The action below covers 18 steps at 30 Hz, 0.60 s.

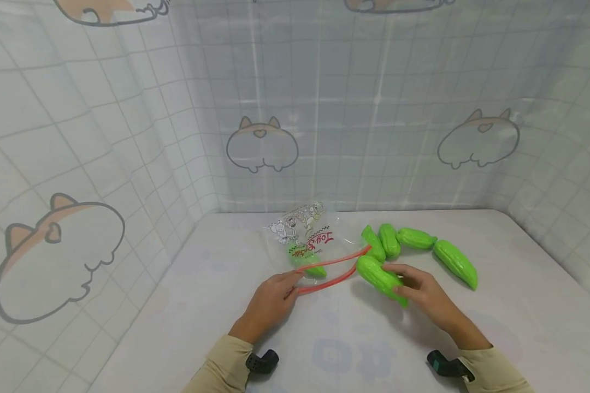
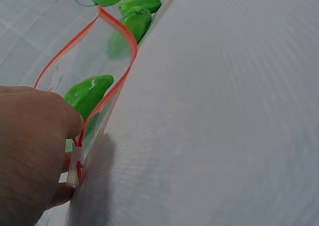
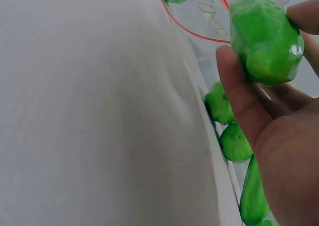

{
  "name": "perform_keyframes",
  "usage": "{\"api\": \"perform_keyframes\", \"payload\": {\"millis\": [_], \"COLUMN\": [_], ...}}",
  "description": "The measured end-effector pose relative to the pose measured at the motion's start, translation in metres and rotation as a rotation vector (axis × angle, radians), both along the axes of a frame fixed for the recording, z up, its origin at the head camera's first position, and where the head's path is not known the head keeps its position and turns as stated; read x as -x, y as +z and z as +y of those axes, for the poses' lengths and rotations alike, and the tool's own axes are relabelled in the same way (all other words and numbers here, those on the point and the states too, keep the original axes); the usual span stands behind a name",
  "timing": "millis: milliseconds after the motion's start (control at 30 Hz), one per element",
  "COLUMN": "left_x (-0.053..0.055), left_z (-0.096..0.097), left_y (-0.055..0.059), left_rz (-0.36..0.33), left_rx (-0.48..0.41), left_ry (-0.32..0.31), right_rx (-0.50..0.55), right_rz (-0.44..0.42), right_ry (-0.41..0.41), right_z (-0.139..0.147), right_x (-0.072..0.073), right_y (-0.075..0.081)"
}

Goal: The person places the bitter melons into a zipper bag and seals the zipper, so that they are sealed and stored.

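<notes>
Plastic bag [image 1: 320,237] gapes near a held green gourd [image 1: 379,277].

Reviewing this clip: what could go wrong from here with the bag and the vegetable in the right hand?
The left hand grips only one end of the red rim of the clear bag, so the mouth could sag shut. The held green vegetable, close to the rim's other end, might snag there. Its surface looks glossy, so it may slip from the right hand.
</notes>
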<state>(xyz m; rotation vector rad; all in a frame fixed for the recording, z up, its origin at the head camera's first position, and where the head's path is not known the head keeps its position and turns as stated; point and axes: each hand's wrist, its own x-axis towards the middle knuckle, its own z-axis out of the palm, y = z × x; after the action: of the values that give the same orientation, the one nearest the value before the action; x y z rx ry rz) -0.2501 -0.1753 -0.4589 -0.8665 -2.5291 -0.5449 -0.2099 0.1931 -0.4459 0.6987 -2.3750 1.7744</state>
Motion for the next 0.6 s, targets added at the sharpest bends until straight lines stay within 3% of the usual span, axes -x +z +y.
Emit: {"api": "perform_keyframes", "payload": {"millis": [600], "left_x": [0.0001], "left_z": [0.0000], "left_y": [-0.0008], "left_rz": [0.006], "left_rx": [0.009], "left_ry": [0.012], "right_rx": [-0.092], "right_rz": [-0.059], "right_ry": [0.046], "right_z": [-0.0001], "right_x": [0.0021], "right_y": [-0.0040]}}
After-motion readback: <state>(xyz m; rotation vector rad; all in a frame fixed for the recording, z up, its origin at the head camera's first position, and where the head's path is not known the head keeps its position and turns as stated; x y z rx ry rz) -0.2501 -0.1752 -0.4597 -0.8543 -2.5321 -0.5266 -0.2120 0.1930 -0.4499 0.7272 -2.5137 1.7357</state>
